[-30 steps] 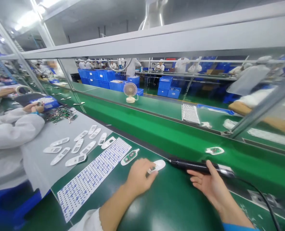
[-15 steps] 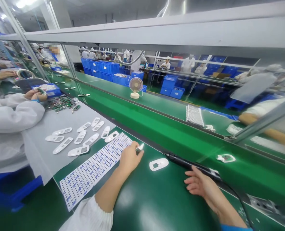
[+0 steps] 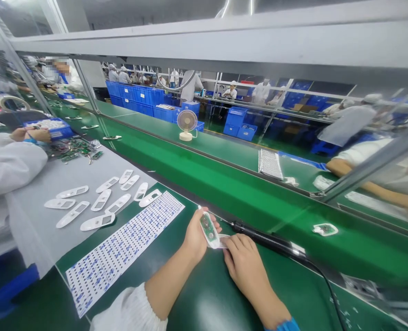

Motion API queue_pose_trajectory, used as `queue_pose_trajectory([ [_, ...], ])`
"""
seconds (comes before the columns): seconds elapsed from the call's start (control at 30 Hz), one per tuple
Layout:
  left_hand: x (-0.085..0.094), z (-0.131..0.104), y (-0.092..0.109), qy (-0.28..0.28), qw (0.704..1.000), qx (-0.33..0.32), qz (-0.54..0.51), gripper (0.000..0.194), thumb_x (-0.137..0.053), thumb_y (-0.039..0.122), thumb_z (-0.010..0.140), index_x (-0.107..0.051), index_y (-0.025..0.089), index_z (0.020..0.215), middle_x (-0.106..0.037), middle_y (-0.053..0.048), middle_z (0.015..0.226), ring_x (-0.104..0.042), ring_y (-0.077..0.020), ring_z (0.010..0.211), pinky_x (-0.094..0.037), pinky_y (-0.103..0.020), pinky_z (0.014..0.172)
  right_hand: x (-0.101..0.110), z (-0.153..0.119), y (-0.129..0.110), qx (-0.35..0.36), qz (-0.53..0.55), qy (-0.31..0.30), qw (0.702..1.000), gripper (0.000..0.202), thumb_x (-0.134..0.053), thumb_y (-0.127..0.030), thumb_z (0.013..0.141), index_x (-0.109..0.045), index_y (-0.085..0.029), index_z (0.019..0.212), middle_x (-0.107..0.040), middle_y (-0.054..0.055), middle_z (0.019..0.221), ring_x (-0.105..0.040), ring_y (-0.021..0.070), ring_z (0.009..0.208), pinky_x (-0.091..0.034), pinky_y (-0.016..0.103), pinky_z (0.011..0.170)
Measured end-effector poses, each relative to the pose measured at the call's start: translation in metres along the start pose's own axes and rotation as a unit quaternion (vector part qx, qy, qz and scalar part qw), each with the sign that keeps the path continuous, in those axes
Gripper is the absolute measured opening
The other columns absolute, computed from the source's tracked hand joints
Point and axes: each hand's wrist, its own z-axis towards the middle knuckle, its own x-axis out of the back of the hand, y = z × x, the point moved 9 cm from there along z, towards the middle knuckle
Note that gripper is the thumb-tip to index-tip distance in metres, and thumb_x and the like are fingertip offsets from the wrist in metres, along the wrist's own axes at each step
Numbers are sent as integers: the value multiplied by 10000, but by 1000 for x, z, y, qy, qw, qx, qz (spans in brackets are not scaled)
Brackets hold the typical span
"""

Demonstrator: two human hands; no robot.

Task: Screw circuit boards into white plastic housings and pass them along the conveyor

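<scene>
My left hand (image 3: 194, 238) holds a white casing half with a green circuit board (image 3: 208, 228) in it, tilted up on its edge. My right hand (image 3: 242, 260) rests on the green mat with its fingers on a white cover shell (image 3: 223, 241), which is mostly hidden beneath them. The two parts touch between my hands. A black electric screwdriver (image 3: 266, 239) lies on the mat just beyond my right hand, its cable trailing to the right.
A sheet of small blue-printed labels (image 3: 121, 250) lies left of my hands. Several white shells (image 3: 100, 201) sit on a grey sheet (image 3: 52, 184). A co-worker's sleeve (image 3: 7, 165) is at far left. One assembled part (image 3: 324, 229) rides the green conveyor (image 3: 259, 202). A small fan (image 3: 186, 124) stands behind.
My left hand picked up the board-fitted casing beside the label sheet and brought it to the white shell. My right hand left the screwdriver and moved onto that shell.
</scene>
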Motion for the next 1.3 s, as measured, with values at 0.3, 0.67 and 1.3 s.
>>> queue_pose_trajectory([
  [0.3,-4,-7,-2,-46,998,17,-37,312,-575,472,831,-549,177,931,-612,-19,736,-573,-156,622,-509,-317,654,-1,-14,44,-250,188,-1,950,170,-511,-330,904,-618,-237,998,-654,52,810,-601,242,684,-457,360,617],
  [0.67,-8,-13,-8,-48,998,37,-32,346,-557,485,848,-559,172,995,-612,-37,788,-605,-188,697,-535,-360,706,-9,-27,52,-429,565,126,693,644,-847,-388,686,-577,-246,1253,-626,0,829,-496,123,540,-407,240,433],
  [1.3,-17,-24,-14,-93,996,12,-9,529,-541,677,883,-539,179,1060,-627,-24,804,-651,-211,757,-504,-317,688,-1,-17,19,-310,305,34,900,357,-695,-404,842,-602,-254,1152,-751,19,1025,-731,218,888,-577,283,714],
])
